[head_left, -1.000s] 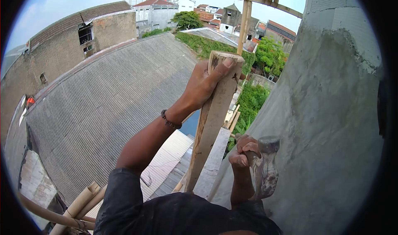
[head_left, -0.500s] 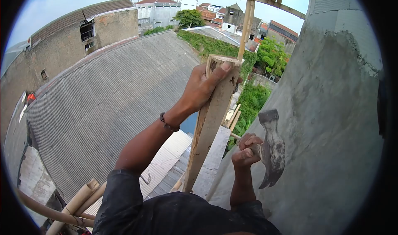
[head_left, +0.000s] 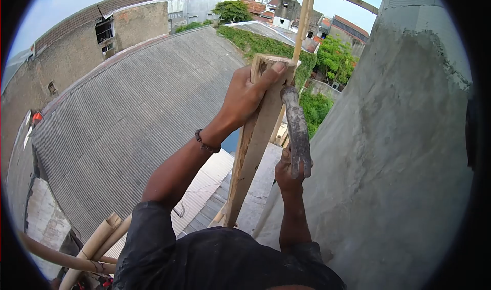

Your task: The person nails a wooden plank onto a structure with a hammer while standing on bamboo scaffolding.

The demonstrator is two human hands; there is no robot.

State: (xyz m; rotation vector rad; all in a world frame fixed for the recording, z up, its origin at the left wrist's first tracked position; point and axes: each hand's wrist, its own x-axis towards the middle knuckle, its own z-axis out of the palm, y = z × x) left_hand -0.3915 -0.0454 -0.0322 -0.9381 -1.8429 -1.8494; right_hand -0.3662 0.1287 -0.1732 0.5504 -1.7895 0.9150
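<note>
My left hand (head_left: 251,93) grips the upper end of a long wooden plank (head_left: 255,141), its thumb pressed over the top of the broad face. The plank stands nearly upright in front of my chest, leaning slightly. My right hand (head_left: 287,169) is closed around the handle of a claw hammer (head_left: 298,129), below and right of my left hand. The hammer's striking face is up against the plank's right side near the top, and its claw points down toward me. The head hides most of the handle and some of my right fingers.
A grey plastered wall (head_left: 388,152) rises close on my right. Bamboo poles (head_left: 94,244) cross at the lower left, and another bamboo upright (head_left: 304,24) stands ahead. Far below lies a corrugated roof (head_left: 138,121), with greenery (head_left: 317,113) beyond the plank.
My right hand has swung the hammer left and upward, from beside the wall to the plank's edge. The plank and my left hand have shifted slightly up in view.
</note>
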